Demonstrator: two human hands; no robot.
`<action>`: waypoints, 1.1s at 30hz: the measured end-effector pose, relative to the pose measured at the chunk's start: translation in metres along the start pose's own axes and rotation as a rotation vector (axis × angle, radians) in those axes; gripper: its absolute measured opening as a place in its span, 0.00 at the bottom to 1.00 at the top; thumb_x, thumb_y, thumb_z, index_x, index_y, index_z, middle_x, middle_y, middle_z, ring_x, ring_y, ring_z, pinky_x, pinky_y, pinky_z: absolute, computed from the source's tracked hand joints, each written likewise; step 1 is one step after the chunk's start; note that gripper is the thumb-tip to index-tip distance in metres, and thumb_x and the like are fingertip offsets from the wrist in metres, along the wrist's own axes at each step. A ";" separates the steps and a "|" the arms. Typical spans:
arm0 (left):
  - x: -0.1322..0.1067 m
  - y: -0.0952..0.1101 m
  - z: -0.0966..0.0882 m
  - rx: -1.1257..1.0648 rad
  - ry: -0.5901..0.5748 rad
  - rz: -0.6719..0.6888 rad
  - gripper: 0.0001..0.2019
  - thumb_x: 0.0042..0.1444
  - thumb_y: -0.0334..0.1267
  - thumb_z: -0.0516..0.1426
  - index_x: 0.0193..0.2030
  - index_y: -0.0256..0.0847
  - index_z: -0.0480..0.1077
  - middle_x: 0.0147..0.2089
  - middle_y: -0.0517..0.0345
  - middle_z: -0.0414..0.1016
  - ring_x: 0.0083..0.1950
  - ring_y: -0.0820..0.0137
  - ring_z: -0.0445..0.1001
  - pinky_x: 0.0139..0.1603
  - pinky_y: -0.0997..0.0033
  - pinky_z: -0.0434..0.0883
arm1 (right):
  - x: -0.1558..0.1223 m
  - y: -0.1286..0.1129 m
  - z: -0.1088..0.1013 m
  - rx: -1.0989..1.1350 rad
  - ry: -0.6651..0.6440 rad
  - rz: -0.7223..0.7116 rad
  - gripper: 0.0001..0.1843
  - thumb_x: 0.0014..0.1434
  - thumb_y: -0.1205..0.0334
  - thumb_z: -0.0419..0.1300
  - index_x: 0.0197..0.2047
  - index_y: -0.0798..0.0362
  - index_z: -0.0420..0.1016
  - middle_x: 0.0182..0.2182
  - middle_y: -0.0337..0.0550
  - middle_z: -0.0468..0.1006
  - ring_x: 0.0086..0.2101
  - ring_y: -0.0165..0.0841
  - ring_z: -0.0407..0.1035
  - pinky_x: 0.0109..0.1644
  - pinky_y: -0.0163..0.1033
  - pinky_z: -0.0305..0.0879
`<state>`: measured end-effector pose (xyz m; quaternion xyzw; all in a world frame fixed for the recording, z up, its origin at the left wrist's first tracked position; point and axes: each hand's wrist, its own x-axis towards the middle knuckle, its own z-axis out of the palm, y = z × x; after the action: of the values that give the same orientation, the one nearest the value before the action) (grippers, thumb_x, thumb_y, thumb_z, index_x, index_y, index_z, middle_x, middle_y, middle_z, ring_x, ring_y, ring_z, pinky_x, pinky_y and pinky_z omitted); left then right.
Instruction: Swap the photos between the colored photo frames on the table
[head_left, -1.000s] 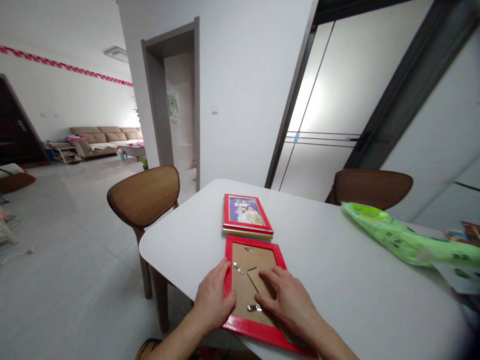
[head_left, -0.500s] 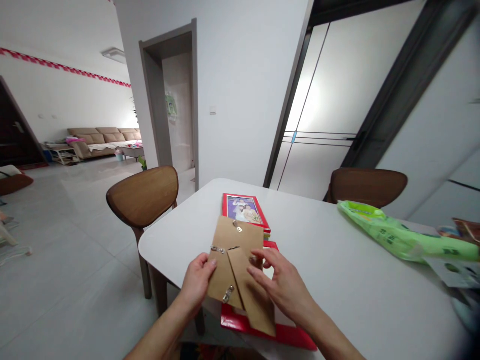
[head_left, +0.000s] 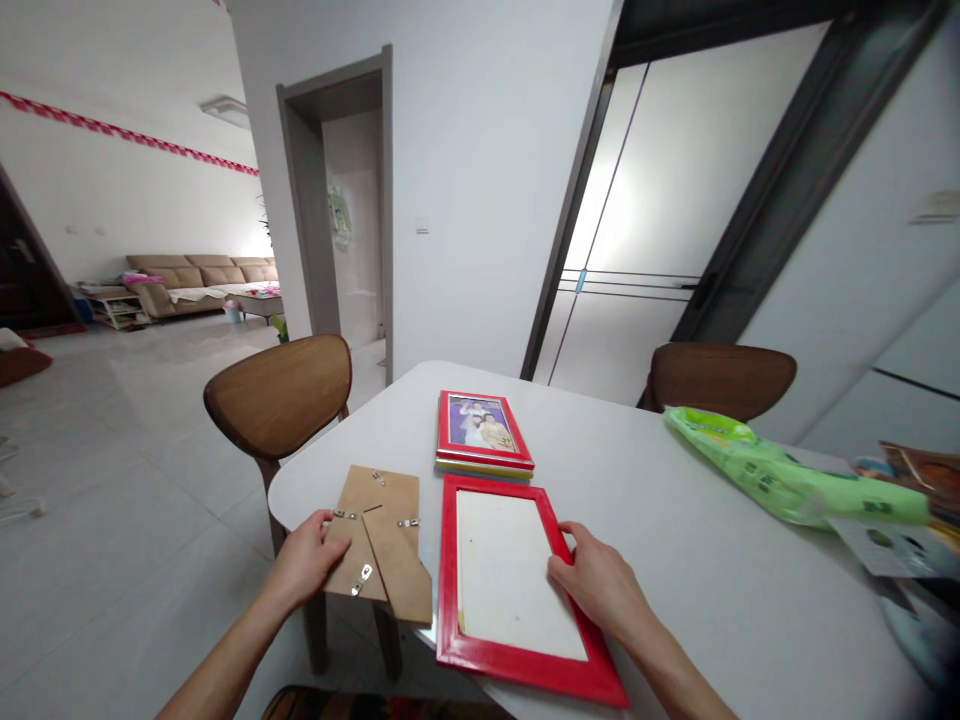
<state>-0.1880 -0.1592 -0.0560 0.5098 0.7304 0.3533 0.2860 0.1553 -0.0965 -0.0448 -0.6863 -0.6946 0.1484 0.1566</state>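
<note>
My left hand (head_left: 307, 555) is closed on the left edge of a brown frame backing board (head_left: 352, 545), which has metal clips and a folding stand leg. The board is over the table's left front edge. My right hand (head_left: 596, 580) grips the right side of a red picture frame (head_left: 448, 560), thumb on top and fingers at the outer edge. A white panel (head_left: 510, 570) fills the middle of that frame. Just behind it, a red-framed photo (head_left: 484, 425) lies on top of a small stack of frames.
The white table (head_left: 637, 520) carries a green plastic package (head_left: 795, 475) at the right. One wooden chair (head_left: 281, 395) stands at the left and another chair (head_left: 720, 380) behind the table. A sofa (head_left: 202, 280) is far back on the left.
The backing board has moved left, off the red frame, in my left hand. My right hand has left the board and taken hold of the red frame's right side.
</note>
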 end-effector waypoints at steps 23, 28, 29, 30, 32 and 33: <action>-0.092 0.134 0.128 0.157 -0.246 0.889 0.29 0.40 0.36 0.60 0.51 0.36 0.57 0.51 0.45 0.62 0.49 0.57 0.62 0.49 0.55 0.63 | -0.033 -0.010 -0.024 1.561 -0.286 0.272 0.41 0.44 0.66 0.56 0.59 0.42 0.42 0.36 0.41 0.76 0.30 0.34 0.72 0.35 0.42 0.67; -0.084 0.123 0.102 0.060 -0.121 0.905 0.23 0.45 0.26 0.49 0.51 0.38 0.56 0.39 0.51 0.68 0.39 0.65 0.66 0.40 0.64 0.67 | -0.023 -0.007 -0.021 1.261 -0.180 0.219 0.39 0.42 0.60 0.60 0.57 0.50 0.49 0.23 0.36 0.75 0.21 0.30 0.68 0.24 0.33 0.64; -0.081 0.119 0.094 0.008 -0.056 0.851 0.23 0.46 0.26 0.48 0.51 0.39 0.56 0.38 0.53 0.68 0.38 0.67 0.67 0.39 0.66 0.67 | -0.020 -0.005 -0.020 1.183 -0.149 0.219 0.39 0.42 0.59 0.60 0.57 0.52 0.50 0.21 0.35 0.74 0.19 0.29 0.67 0.22 0.32 0.62; -0.079 0.115 0.085 -0.040 0.004 0.778 0.22 0.47 0.26 0.48 0.51 0.39 0.56 0.37 0.54 0.67 0.36 0.68 0.67 0.38 0.68 0.67 | -0.017 -0.002 -0.018 1.114 -0.123 0.216 0.38 0.42 0.59 0.59 0.56 0.54 0.51 0.19 0.35 0.73 0.19 0.29 0.66 0.21 0.31 0.61; -0.073 0.101 0.068 -0.138 0.064 0.600 0.20 0.49 0.29 0.49 0.51 0.41 0.56 0.38 0.56 0.68 0.33 0.70 0.68 0.36 0.70 0.67 | -0.012 0.005 -0.013 1.002 -0.093 0.200 0.36 0.43 0.58 0.57 0.56 0.56 0.53 0.20 0.36 0.74 0.20 0.30 0.67 0.23 0.32 0.62; -0.070 0.093 0.061 -0.199 0.062 0.508 0.19 0.50 0.31 0.49 0.51 0.41 0.56 0.39 0.56 0.68 0.33 0.70 0.68 0.35 0.71 0.67 | -0.009 0.009 -0.011 0.940 -0.079 0.189 0.34 0.43 0.58 0.56 0.55 0.57 0.55 0.22 0.37 0.74 0.21 0.31 0.68 0.25 0.33 0.63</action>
<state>-0.0679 -0.1906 -0.0130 0.6349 0.5493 0.4990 0.2146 0.1684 -0.1059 -0.0391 -0.5951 -0.4922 0.4859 0.4093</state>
